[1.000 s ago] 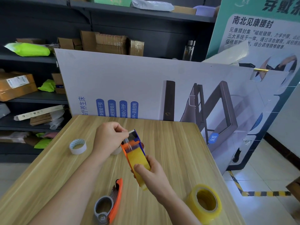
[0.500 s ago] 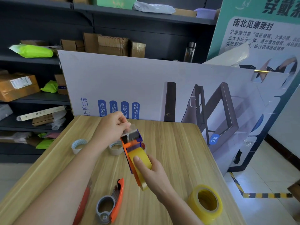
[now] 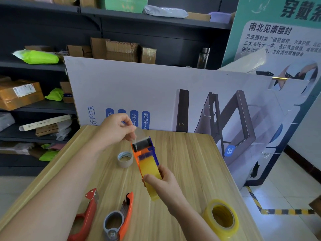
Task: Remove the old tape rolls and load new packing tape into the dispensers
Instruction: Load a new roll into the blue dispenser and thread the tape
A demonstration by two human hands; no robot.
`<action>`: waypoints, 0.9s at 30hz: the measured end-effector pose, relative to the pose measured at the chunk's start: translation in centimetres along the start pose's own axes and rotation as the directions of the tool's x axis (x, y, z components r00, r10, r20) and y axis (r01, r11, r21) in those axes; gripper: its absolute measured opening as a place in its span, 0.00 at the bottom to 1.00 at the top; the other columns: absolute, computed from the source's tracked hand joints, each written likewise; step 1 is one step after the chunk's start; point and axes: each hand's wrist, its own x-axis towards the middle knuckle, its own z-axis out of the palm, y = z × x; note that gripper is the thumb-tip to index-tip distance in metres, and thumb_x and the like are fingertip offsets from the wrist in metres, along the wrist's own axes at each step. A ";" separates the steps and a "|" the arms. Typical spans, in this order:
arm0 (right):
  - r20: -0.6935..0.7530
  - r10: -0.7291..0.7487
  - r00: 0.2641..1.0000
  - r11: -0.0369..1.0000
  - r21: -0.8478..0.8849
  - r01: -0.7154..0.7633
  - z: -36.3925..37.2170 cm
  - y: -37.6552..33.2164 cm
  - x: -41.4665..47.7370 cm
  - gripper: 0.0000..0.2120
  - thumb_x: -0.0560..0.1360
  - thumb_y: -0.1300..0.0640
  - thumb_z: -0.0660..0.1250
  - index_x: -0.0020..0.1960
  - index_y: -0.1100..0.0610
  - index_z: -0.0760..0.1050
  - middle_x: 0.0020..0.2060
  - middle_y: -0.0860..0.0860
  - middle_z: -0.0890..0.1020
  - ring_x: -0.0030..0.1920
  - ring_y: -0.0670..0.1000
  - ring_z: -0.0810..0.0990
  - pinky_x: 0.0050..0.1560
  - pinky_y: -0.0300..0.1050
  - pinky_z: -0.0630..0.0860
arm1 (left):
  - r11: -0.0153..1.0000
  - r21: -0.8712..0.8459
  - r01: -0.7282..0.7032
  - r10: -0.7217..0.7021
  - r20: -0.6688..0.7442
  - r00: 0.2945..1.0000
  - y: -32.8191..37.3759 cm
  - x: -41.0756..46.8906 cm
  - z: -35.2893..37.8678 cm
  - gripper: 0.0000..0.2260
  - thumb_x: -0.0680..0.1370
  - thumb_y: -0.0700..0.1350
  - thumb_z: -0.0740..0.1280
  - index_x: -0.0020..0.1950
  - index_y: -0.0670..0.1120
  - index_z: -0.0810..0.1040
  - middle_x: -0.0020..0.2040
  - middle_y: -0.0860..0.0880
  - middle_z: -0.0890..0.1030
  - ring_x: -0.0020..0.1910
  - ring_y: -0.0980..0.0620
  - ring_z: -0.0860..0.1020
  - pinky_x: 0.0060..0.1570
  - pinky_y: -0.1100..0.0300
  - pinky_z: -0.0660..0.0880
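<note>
My right hand grips an orange-and-blue tape dispenser loaded with a yellowish roll of packing tape, held over the wooden table. My left hand pinches the clear free end of the tape just above the dispenser's front blade. A nearly spent roll, mostly cardboard core, lies on the table left of the dispenser. A full yellow roll stands at the near right.
Two more dispensers lie at the near edge: a red one and an orange one with a grey hub. A large printed board leans against the table's far side. Dark shelves with boxes stand behind.
My left hand has drawn the tape end up and away from the dispenser's front. The view has shifted, bringing the red dispenser into sight and taking the white core at far left out of sight.
</note>
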 end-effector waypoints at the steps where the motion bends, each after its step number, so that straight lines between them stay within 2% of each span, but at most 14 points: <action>1: 0.001 0.002 1.000 1.000 0.018 -0.002 0.0 0.0 0.0 0.18 0.65 0.50 0.69 0.53 0.57 0.75 0.50 0.62 0.82 0.42 0.52 0.80 0.44 0.46 0.76 | 0.999 0.024 -0.037 0.037 0.006 0.999 0.1 0.0 -0.1 0.05 0.78 0.38 0.66 0.43 0.38 0.75 0.35 0.44 0.85 0.37 0.44 0.84 0.42 0.53 0.81; 4: -0.025 -0.013 1.000 0.996 0.093 0.015 0.1 -0.3 -0.2 0.13 0.71 0.47 0.70 0.50 0.56 0.77 0.39 0.55 0.83 0.36 0.47 0.81 0.39 0.42 0.78 | 0.997 0.014 -0.070 0.071 -0.018 0.997 0.1 0.3 -0.3 0.04 0.76 0.37 0.69 0.43 0.37 0.76 0.33 0.44 0.84 0.32 0.46 0.83 0.37 0.57 0.82; 6: -0.061 -0.039 0.997 0.995 0.095 0.044 0.3 -0.6 -0.2 0.13 0.75 0.45 0.70 0.48 0.56 0.78 0.36 0.52 0.83 0.33 0.45 0.81 0.37 0.40 0.79 | 0.997 -0.063 -0.047 0.042 -0.078 0.996 -0.3 0.7 -0.2 0.04 0.75 0.36 0.69 0.40 0.38 0.77 0.29 0.46 0.83 0.29 0.48 0.80 0.34 0.57 0.80; 8: -0.090 -0.048 0.995 0.997 0.049 0.052 0.5 -0.8 -0.1 0.14 0.74 0.44 0.70 0.48 0.56 0.78 0.39 0.56 0.84 0.34 0.45 0.81 0.40 0.45 0.81 | 0.995 -0.097 -0.031 0.018 -0.133 0.991 -0.7 1.2 -0.1 0.05 0.75 0.35 0.70 0.39 0.40 0.77 0.27 0.47 0.82 0.30 0.47 0.79 0.36 0.54 0.79; 10: -0.096 -0.045 0.994 0.998 0.031 0.048 0.6 -0.8 0.1 0.14 0.74 0.45 0.70 0.48 0.56 0.78 0.40 0.56 0.84 0.35 0.45 0.81 0.42 0.46 0.81 | 0.998 -0.049 -0.039 0.030 -0.169 0.985 -0.7 1.4 0.0 0.04 0.74 0.36 0.70 0.40 0.39 0.78 0.30 0.47 0.82 0.30 0.47 0.79 0.39 0.52 0.79; 13: -0.062 -0.043 0.997 0.996 0.074 0.047 0.3 -1.0 0.1 0.12 0.75 0.47 0.70 0.49 0.56 0.78 0.37 0.51 0.83 0.34 0.44 0.81 0.39 0.41 0.80 | 0.998 0.016 -0.066 0.068 -0.217 0.974 -0.5 1.8 0.3 0.04 0.75 0.38 0.70 0.41 0.39 0.79 0.33 0.45 0.83 0.31 0.48 0.79 0.41 0.53 0.79; 17: -0.016 -0.021 1.000 0.993 0.115 0.022 -0.2 -1.1 0.1 0.12 0.75 0.50 0.71 0.51 0.59 0.78 0.37 0.51 0.83 0.33 0.43 0.81 0.35 0.35 0.78 | 0.997 0.025 -0.079 0.083 -0.256 0.963 -0.9 2.3 0.7 0.04 0.74 0.39 0.71 0.40 0.41 0.79 0.34 0.45 0.83 0.33 0.45 0.81 0.45 0.49 0.81; 20: 0.033 0.010 0.999 0.994 0.110 -0.014 -0.4 -0.7 0.2 0.16 0.68 0.51 0.74 0.51 0.59 0.77 0.41 0.54 0.84 0.37 0.47 0.82 0.37 0.39 0.78 | 0.994 0.042 -0.097 0.105 -0.328 0.939 -0.7 2.8 0.3 0.06 0.74 0.40 0.71 0.37 0.43 0.79 0.33 0.47 0.83 0.33 0.44 0.82 0.46 0.46 0.80; 22: 0.045 0.025 0.999 0.998 0.054 -0.028 -0.1 -0.4 0.2 0.19 0.63 0.51 0.72 0.52 0.58 0.76 0.42 0.55 0.83 0.39 0.47 0.80 0.38 0.39 0.76 | 0.993 0.046 -0.112 0.120 -0.335 0.934 -0.2 3.4 -0.3 0.06 0.74 0.40 0.70 0.37 0.44 0.79 0.32 0.48 0.83 0.32 0.47 0.81 0.45 0.47 0.81; 24: -0.001 0.024 1.000 0.997 0.069 -0.024 0.1 -0.3 0.2 0.17 0.66 0.50 0.72 0.51 0.57 0.76 0.40 0.55 0.82 0.36 0.44 0.79 0.36 0.37 0.75 | 0.990 0.064 -0.126 0.140 -0.297 0.945 0.6 3.6 -0.6 0.05 0.74 0.40 0.70 0.39 0.43 0.79 0.33 0.49 0.83 0.32 0.48 0.80 0.45 0.48 0.81; 27: -0.090 -0.030 0.995 0.988 0.150 0.043 0.1 -0.7 0.2 0.16 0.77 0.45 0.67 0.49 0.59 0.78 0.34 0.49 0.80 0.29 0.39 0.78 0.31 0.31 0.73 | 0.987 0.072 -0.144 0.159 -0.282 0.946 1.0 3.9 -0.5 0.05 0.74 0.41 0.71 0.39 0.43 0.79 0.33 0.48 0.84 0.34 0.47 0.82 0.46 0.49 0.81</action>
